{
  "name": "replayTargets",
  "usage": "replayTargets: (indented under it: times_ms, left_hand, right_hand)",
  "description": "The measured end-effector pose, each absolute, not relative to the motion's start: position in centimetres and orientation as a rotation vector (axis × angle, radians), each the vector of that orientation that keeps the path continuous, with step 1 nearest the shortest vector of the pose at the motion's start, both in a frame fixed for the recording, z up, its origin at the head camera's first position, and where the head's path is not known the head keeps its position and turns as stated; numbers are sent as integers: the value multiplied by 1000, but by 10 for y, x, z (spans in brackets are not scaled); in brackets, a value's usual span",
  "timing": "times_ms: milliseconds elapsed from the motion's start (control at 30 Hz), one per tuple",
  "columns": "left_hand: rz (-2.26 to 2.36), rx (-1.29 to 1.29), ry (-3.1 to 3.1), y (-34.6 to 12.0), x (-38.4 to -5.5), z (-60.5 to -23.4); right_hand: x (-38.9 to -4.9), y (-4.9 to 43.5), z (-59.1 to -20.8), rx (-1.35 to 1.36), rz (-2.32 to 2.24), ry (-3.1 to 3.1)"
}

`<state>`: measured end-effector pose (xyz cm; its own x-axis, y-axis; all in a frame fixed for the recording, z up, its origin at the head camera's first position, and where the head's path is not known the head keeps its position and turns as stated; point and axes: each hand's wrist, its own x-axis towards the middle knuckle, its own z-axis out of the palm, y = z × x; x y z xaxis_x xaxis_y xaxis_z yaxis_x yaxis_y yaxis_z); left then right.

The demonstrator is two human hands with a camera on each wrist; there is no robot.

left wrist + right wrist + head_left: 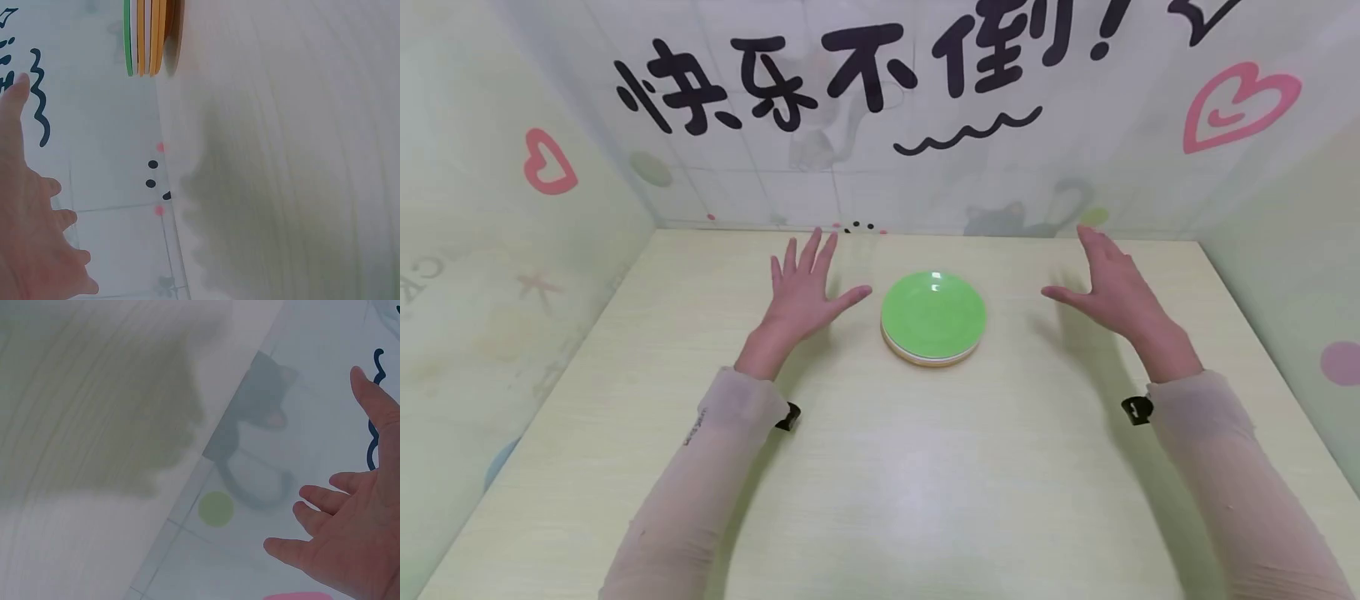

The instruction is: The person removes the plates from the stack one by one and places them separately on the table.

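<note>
A stack of round plates [933, 315] sits on the table, its top plate green and glossy. Side-on in the left wrist view, the stack [144, 37] shows green, white and orange edges. Left of it, my left hand [801, 298] hovers above the table with fingers spread and the thumb pointing toward the plates, not touching them. My right hand [1118, 287] is held farther off to the right, thumb extended and apart from the stack. The right wrist view shows that hand [359, 531] with its fingers spread and nothing in them.
The pale wooden table [910, 483] meets a printed back wall [880, 196] just behind the plates. Side walls with heart and dot prints stand at left and right. Dark bands [1138, 409] show at both sleeve cuffs, and the arms cast shadows on the tabletop.
</note>
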<state>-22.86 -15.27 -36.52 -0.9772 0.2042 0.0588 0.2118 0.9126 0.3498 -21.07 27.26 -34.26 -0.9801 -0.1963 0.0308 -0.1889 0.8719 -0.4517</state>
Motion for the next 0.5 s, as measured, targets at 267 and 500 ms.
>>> replayTargets:
  times_ms: [267,500]
  left_hand:
    - [-638,-359,-3053,-151,-225,-371]
    - [-729,-398,-3032,-150,-223,-376]
  right_hand:
    - [-215,259,-347,-326,-764,2973]
    - [-219,243,-348,-327,-766,2925]
